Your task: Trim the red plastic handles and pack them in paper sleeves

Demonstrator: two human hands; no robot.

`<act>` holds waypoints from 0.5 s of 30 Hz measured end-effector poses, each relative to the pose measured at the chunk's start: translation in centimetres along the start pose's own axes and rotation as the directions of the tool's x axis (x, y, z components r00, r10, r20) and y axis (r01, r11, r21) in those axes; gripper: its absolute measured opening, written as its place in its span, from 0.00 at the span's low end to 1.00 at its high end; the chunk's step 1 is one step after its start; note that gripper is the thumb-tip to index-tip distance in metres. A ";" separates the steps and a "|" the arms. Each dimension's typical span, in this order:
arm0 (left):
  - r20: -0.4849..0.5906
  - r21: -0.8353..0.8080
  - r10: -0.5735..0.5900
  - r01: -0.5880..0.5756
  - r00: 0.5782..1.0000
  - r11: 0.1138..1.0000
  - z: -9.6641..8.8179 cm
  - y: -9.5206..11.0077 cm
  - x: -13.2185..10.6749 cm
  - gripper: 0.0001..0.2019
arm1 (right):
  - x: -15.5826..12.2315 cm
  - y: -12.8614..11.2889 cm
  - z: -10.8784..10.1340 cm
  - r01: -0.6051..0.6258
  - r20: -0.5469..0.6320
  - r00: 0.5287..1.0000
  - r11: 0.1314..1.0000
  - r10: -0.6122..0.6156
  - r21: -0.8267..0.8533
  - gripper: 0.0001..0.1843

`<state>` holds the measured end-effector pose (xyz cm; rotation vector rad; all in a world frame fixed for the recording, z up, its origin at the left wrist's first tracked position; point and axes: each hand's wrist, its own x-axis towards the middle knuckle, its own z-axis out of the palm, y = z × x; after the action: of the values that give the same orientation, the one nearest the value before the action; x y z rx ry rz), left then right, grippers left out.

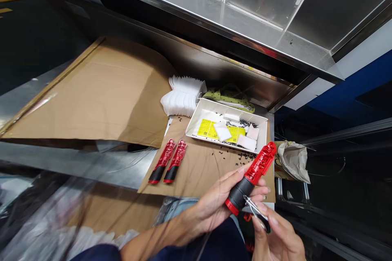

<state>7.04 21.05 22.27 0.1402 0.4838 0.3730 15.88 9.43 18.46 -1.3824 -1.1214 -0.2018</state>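
Observation:
My left hand (214, 200) grips a red and black plastic handle (251, 177), tilted up to the right with its ribbed red end on top. My right hand (275, 232) pinches small metal snips (255, 210), whose thin blades touch the handle's lower black-and-red end. Two similar red and black handles (162, 161) (175, 161) lie side by side on a cardboard sheet (196, 177), left of my hands. Tiny black plastic bits (245, 157) are scattered on that sheet.
A white tray (196, 124) holds yellow labels, white pads and black bits. Beside it stand stacked white pads (179, 100). A large cardboard sheet (85, 94) lies to the left, a crumpled paper bag (294, 161) to the right, and a steel shelf (196, 16) overhead.

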 end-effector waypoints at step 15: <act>0.024 -0.043 -0.003 0.004 1.000 0.999 -0.2 0.1 -0.1 0.17 | 0.3 0.0 0.2 0.027 0.006 1.000 0.999 -0.026 -0.041 0.15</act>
<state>6.83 21.10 22.12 0.1015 0.4520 0.3777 15.90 9.74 18.67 -1.4057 -1.1461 -0.2417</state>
